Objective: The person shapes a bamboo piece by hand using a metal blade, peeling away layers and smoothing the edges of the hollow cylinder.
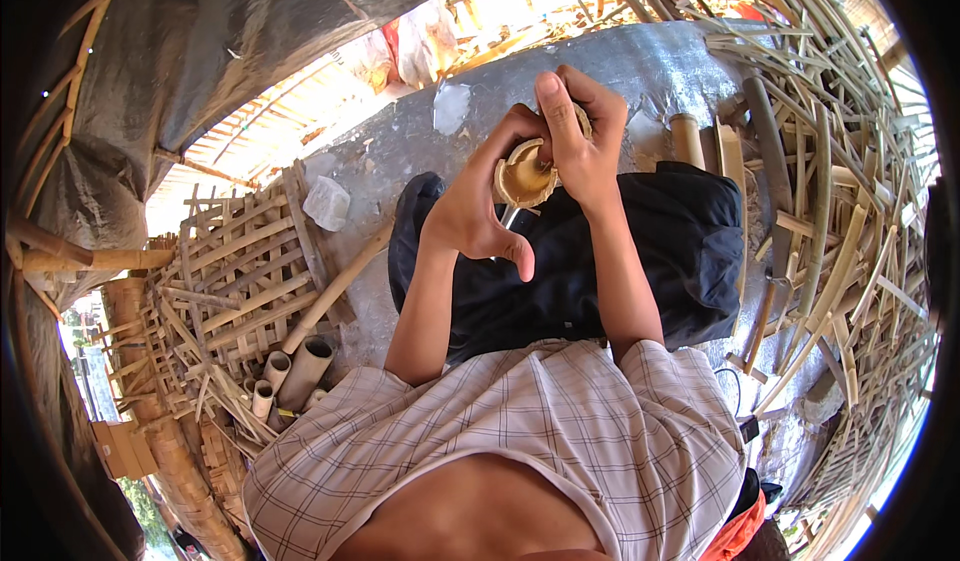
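Observation:
Above my lap, both hands are close together around a short, hollow piece of bamboo with a pale, rough rim, its open end facing up toward me. My left hand curls its fingers behind the far side of the piece, while its thumb stands off below. My right hand is closed at the right side, its thumb pointing up and its fingers bent over; a bit of tan surface shows beside them. Exactly what the right fingertips press is hidden. A thin, shiny strip shows just under the rim; its kind is unclear.
Dark trousers cover my crossed legs on a grey sheet. Split bamboo strips pile up on the right, with an upright bamboo tube nearer. At left lie a bamboo lattice, bamboo tubes and a whitish lump.

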Available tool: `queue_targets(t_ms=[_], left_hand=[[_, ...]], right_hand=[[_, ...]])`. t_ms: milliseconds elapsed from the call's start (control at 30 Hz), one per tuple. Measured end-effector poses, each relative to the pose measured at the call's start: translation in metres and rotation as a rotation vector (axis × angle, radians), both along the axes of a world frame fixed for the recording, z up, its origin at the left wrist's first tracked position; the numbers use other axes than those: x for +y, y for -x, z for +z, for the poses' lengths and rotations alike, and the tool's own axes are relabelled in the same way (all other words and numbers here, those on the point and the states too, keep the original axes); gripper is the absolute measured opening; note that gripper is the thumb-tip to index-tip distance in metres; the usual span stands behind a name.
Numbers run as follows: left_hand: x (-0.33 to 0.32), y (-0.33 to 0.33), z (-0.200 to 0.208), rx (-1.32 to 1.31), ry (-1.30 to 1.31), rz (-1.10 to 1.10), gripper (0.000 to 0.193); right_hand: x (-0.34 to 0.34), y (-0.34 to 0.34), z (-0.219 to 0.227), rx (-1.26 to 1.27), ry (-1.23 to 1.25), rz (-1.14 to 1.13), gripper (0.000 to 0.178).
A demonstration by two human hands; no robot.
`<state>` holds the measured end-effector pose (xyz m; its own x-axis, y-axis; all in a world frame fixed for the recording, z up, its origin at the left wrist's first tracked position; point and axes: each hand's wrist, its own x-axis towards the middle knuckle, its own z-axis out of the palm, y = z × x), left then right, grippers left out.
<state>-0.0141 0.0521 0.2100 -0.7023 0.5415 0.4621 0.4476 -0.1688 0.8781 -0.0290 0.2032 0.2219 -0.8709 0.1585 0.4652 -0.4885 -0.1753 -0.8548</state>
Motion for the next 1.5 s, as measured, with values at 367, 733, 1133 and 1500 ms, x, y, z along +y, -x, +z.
queue_targets(t_ms=[367,733,1133,1500], left_hand=[[0.029,0.006,-0.004,0.051,0.009,0.428,0.037],[0.033,0.027,0.000,-0.012,-0.033,0.450,0.028],[-0.020,-0.009,-0.031,0.172,-0.136,0.802,0.024],[-0.054,0.023,-0.039,-0.042,-0.418,0.724,0.037]], right_hand=[[0.002,0.062,-0.009,0.100,-0.074,-0.046,0.051],[0.003,0.128,-0.002,0.043,-0.048,-0.068,0.050],[0.145,0.292,-0.055,0.037,-0.210,-0.775,0.047],[0.157,0.165,-0.036,0.008,0.256,-0.472,0.047]])
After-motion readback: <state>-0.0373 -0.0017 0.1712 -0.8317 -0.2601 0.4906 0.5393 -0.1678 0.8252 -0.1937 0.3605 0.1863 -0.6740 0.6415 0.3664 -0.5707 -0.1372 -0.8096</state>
